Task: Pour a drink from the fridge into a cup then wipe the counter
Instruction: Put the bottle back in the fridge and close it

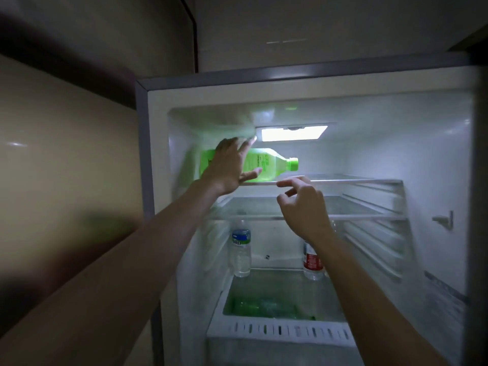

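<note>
- The fridge point(435, 159) is seen open and lit from inside.
- A green bottle point(269, 163) is laid on its side on the top shelf point(343, 182), cap to the right.
- The left hand point(229, 167) is spread open against the bottle; a closed grip is not seen.
- The right hand point(303, 207) is held loosely curled, empty, just before the shelf edge.
- Two clear bottles point(240, 252) are stood upright lower down.

No legible text on any bottle point(240, 251) label.
</note>
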Action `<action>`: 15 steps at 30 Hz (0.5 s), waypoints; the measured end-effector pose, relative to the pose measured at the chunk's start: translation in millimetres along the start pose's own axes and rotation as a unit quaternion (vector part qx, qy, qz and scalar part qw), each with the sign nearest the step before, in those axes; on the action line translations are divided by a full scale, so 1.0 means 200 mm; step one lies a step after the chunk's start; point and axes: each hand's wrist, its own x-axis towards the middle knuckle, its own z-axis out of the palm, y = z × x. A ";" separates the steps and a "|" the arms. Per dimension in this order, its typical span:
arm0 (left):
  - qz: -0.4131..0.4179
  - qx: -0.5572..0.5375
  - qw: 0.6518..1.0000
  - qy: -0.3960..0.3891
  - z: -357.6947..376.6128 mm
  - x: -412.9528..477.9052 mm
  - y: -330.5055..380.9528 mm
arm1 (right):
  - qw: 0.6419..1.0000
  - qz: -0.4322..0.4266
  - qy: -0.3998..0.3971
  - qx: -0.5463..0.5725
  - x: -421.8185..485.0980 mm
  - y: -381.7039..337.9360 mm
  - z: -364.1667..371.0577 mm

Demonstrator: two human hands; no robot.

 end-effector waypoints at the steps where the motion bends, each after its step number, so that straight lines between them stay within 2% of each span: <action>1: -0.003 -0.011 1.000 0.026 -0.03 -0.03 0.02 | 1.000 0.007 0.005 -0.002 -0.02 0.01 -0.02; 4: -0.023 -0.043 0.994 0.093 -0.09 -0.18 0.13 | 0.999 0.025 0.002 -0.028 -0.10 0.06 -0.07; 6: -0.044 -0.078 0.992 0.089 -0.11 -0.30 0.22 | 0.998 0.037 -0.016 -0.053 -0.18 0.11 -0.09; 9: -0.043 -0.094 0.995 0.003 -0.08 -0.51 0.34 | 0.992 0.064 -0.074 -0.085 -0.31 0.19 -0.07; 11: -0.028 -0.067 0.993 -0.095 -0.05 -0.66 0.40 | 0.984 0.076 -0.124 -0.101 -0.40 0.25 -0.05; 13: -0.004 -0.037 0.978 -0.204 -0.01 -0.79 0.46 | 0.974 0.088 -0.171 -0.120 -0.51 0.31 -0.03; 15: 0.001 -0.049 0.960 -0.276 0.01 -0.92 0.52 | 0.963 0.102 -0.204 -0.142 -0.62 0.35 -0.02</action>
